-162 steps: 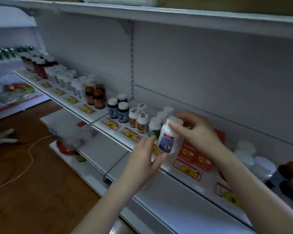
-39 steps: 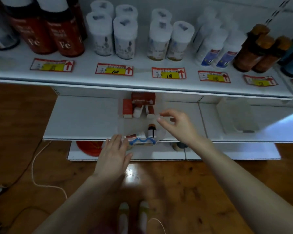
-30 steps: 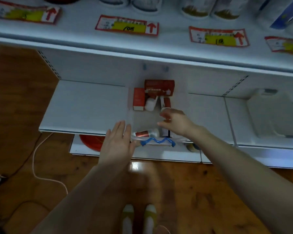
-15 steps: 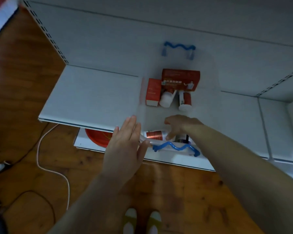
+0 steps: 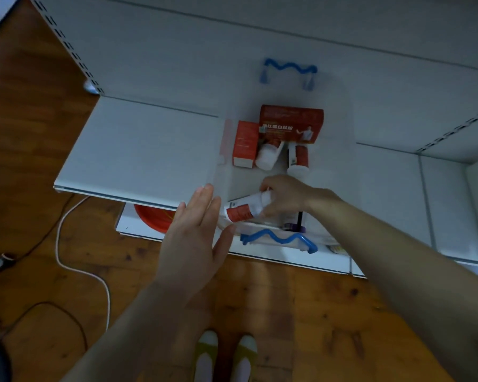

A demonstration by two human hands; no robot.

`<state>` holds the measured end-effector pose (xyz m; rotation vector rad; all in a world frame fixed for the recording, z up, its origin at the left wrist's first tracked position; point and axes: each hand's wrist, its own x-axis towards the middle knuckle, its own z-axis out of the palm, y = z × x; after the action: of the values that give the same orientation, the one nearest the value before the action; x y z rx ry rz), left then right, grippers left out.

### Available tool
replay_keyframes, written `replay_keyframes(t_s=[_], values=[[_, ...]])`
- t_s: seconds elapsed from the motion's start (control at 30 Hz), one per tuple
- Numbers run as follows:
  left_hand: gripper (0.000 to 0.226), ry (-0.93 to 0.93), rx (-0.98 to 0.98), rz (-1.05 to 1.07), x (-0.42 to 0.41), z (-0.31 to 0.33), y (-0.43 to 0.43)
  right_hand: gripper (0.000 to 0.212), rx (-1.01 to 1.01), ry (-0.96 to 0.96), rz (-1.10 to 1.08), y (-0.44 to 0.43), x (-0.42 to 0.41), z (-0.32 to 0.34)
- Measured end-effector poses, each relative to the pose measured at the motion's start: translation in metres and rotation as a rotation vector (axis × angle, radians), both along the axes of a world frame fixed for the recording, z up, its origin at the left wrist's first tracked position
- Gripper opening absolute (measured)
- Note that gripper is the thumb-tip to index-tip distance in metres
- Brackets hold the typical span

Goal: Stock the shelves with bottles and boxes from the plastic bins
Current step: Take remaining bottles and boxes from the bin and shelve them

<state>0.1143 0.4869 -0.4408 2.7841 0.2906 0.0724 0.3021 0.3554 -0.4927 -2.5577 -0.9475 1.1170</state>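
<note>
A clear plastic bin (image 5: pixel 340 150) with blue wavy handles (image 5: pixel 279 238) sits on the low white shelf (image 5: pixel 138 155). Inside lie a large red box (image 5: pixel 290 122), a small red box (image 5: pixel 244 143), and two white bottles with red labels (image 5: pixel 268 158) (image 5: pixel 298 161). My right hand (image 5: pixel 284 197) reaches into the bin and grips a white bottle with a red label (image 5: pixel 246 208), tilted on its side near the front wall. My left hand (image 5: pixel 193 244) is flat with straight fingers at the bin's front left corner, holding nothing. A dark-labelled bottle (image 5: pixel 294 221) stands partly hidden under my right wrist.
A red round object (image 5: pixel 152 219) lies under the shelf on the base board. A white cable (image 5: pixel 75 260) runs across the wooden floor at left. My feet (image 5: pixel 224 357) stand close in front. The shelf upright with slots (image 5: pixel 66 45) rises at left.
I bent down from the upper shelves to the bin on the low shelf. My right hand reached in and closed around the red-labelled bottle, lifting its end. My left hand stayed flat by the bin.
</note>
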Motion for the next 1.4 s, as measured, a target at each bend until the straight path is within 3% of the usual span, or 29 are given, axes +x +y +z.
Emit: replay_keyframes(t_s=[0.13,0.27,0.4,0.6,0.77,0.93,1.13,1.4], values=[[0.057,0.004,-0.063,0.005,0.002,0.001,0.000,0.059,0.209,-0.035,-0.186,-0.024,-0.006,0.054],[0.053,-0.019,-0.083,0.002,0.008,0.005,0.000,0.056,0.396,-0.075,-0.451,-0.054,-0.022,0.095],[0.050,-0.061,-0.126,-0.029,0.040,0.016,-0.018,0.051,0.637,-0.144,-0.741,-0.087,-0.040,0.120],[0.056,0.056,-0.310,-0.134,0.090,0.007,-0.053,0.048,0.868,-0.282,-1.042,-0.130,-0.049,0.135],[0.060,0.355,-0.343,-0.221,0.133,-0.020,-0.071,0.046,0.892,-0.372,-1.147,-0.153,-0.050,0.129],[0.064,0.473,-0.287,-0.285,0.155,-0.054,-0.074,0.049,0.824,-0.411,-1.173,-0.160,-0.055,0.109],[0.051,0.594,-0.221,-0.335,0.170,-0.076,-0.081,0.053,0.787,-0.379,-1.153,-0.162,-0.056,0.096],[0.060,0.682,-0.377,-0.252,0.175,-0.100,-0.085,0.054,0.760,-0.367,-1.149,-0.168,-0.055,0.086]])
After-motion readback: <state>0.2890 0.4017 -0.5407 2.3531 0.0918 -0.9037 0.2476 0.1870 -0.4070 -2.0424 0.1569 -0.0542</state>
